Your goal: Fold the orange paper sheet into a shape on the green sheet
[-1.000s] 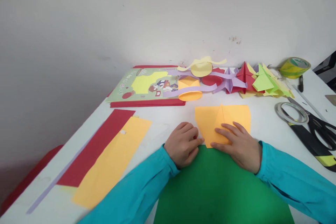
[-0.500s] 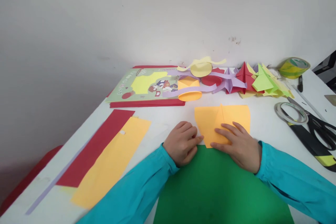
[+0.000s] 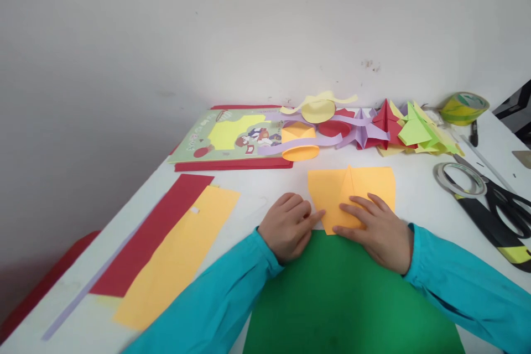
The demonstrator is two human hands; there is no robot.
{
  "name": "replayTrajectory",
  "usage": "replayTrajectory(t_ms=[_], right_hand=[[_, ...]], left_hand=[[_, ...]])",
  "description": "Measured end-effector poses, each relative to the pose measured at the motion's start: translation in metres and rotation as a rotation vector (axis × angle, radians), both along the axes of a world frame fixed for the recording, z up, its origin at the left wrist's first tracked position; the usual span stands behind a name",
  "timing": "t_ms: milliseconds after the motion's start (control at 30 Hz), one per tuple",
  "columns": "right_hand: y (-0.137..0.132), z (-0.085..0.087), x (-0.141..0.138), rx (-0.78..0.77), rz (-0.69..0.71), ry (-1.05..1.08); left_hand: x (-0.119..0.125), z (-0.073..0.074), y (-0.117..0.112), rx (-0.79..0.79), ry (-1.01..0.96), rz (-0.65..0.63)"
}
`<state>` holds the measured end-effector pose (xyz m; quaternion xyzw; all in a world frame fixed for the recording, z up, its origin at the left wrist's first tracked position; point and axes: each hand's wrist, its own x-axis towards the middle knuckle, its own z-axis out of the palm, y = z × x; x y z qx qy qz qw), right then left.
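Note:
A sheet of orange paper (image 3: 375, 182), folded with slanted creases to a narrow lower end, lies flat in front of me. Its lower end meets the top of a green sheet (image 3: 357, 293). My right hand (image 3: 375, 229) rests on the paper with fingers spread, pressing it down. My left hand (image 3: 288, 227) is beside the paper's left edge, most fingers curled in. Its index finger points out and touches the slanted left edge. The palm side of the left hand is hidden.
Red (image 3: 157, 232) and orange-yellow strips (image 3: 182, 254) lie at left. Behind are a printed pad (image 3: 194, 138), paper loops (image 3: 317, 110) and folded paper stars (image 3: 385, 124). To the right are scissors (image 3: 508, 204), a tape roll (image 3: 442, 180), a black-yellow cutter (image 3: 489, 227) and yellow-green tape (image 3: 463, 109).
My left index finger has slid slightly up and to the right along the orange paper's edge. My right hand stays in place.

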<state>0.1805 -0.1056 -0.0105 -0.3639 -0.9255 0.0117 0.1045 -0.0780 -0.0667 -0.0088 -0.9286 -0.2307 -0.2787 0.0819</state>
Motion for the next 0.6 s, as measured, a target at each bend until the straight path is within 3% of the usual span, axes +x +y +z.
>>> replayTrajectory(t_ms=[67,600], right_hand=[[0.000,0.000,0.000,0.002,-0.003,0.001],[0.000,-0.002,0.001,0.010,-0.007,-0.017]], left_hand=[[0.001,-0.001,0.000,-0.019,0.019,-0.013],[-0.005,0.010,0.008,-0.033,0.152,0.305]])
